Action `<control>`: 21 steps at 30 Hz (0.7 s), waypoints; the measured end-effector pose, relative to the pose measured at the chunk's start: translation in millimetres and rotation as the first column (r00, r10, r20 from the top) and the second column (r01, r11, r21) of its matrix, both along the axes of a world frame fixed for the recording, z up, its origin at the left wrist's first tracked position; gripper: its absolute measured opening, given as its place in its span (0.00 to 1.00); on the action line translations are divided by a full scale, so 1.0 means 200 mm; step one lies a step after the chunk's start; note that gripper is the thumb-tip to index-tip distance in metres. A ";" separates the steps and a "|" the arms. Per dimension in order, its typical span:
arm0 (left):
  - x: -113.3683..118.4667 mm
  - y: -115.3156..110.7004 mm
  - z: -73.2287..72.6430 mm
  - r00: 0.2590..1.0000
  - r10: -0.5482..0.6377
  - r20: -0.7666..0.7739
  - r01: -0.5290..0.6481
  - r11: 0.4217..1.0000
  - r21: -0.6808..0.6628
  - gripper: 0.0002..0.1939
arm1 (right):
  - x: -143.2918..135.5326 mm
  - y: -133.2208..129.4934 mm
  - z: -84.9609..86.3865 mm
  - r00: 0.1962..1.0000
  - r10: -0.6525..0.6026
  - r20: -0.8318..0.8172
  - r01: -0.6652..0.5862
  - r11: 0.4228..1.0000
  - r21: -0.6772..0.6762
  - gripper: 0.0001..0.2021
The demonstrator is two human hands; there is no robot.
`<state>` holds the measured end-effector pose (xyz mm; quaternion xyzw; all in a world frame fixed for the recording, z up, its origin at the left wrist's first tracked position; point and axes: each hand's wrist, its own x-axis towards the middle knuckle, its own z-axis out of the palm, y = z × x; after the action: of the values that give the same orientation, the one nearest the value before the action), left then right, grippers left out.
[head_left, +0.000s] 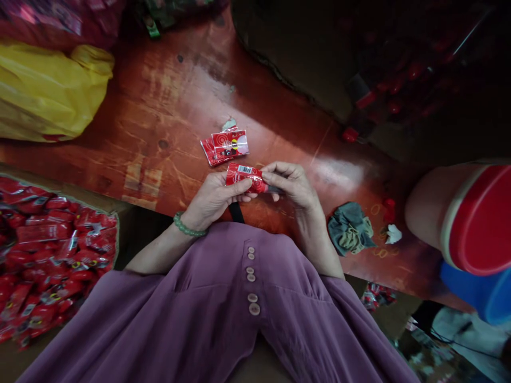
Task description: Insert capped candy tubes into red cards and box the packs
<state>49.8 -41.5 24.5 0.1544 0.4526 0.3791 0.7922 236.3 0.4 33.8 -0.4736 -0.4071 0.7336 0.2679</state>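
Note:
A red printed packet with a barcode [244, 169] is held between both hands just over the near edge of the table. My left hand [215, 194], with a green bead bracelet [187, 227] at the wrist, pinches its left part, thumb on top. My right hand [296, 185] closes on the right end, where a dark, partly see-through piece [273, 189] shows under the fingers; what it is I cannot make out. Just beyond the hands lies a small pile of flat red printed packets [229, 144].
A carton heaped with filled red packets [51, 239] stands at the left, below a yellow bag [51, 90]. To the right are a dark cloth bundle [350, 229], a red-lidded bucket [483, 218] and a blue tub [495, 292]. Red-capped items [365, 96] sit in shadow at the back right.

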 end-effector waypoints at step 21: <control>0.08 -0.02 -0.07 0.978 0.176 0.114 -0.170 0.984 -0.060 0.16 | -0.17 -0.18 -0.06 0.922 -0.304 0.240 0.223 0.923 0.312 0.17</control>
<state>65.6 -44.9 10.1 0.0718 0.4255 0.4439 0.7853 202.4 -36.4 21.8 -0.5821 -0.4724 0.5500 0.3680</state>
